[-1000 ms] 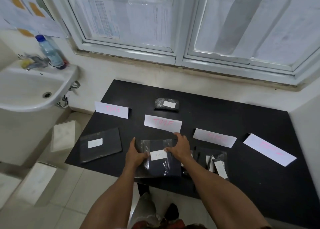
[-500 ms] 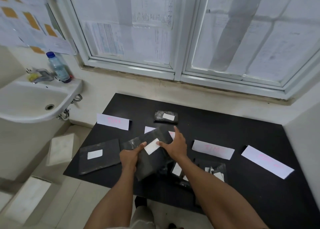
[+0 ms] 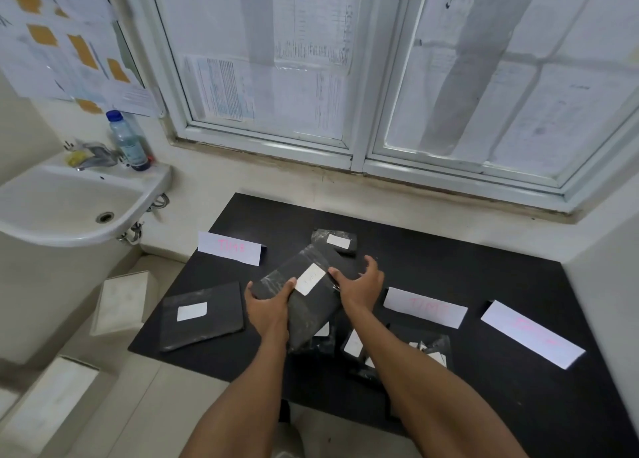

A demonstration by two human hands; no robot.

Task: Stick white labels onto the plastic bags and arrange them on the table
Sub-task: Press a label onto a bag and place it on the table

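Note:
Both my hands hold a dark plastic bag (image 3: pixel 311 305) with a white label (image 3: pixel 310 279), tilted and lifted over the middle of the black table (image 3: pixel 484 271). My left hand (image 3: pixel 268 307) grips its left edge, thumb on top. My right hand (image 3: pixel 359 286) grips its right side, thumb by the label. A labelled flat bag (image 3: pixel 202 314) lies at the front left. A small labelled bag (image 3: pixel 334 241) lies at the back. More bags with labels (image 3: pixel 397 350) are piled under my right forearm.
White paper signs with pink writing lie at the left (image 3: pixel 230 248), the right (image 3: pixel 425 307) and the far right (image 3: pixel 532 333) of the table. A sink (image 3: pixel 65 208) with a bottle (image 3: pixel 128 141) hangs to the left. Windows and a wall stand behind.
The bag has been lifted off the table, turned at an angle and carried toward the back; it now covers the middle paper sign. The camera has tilted up.

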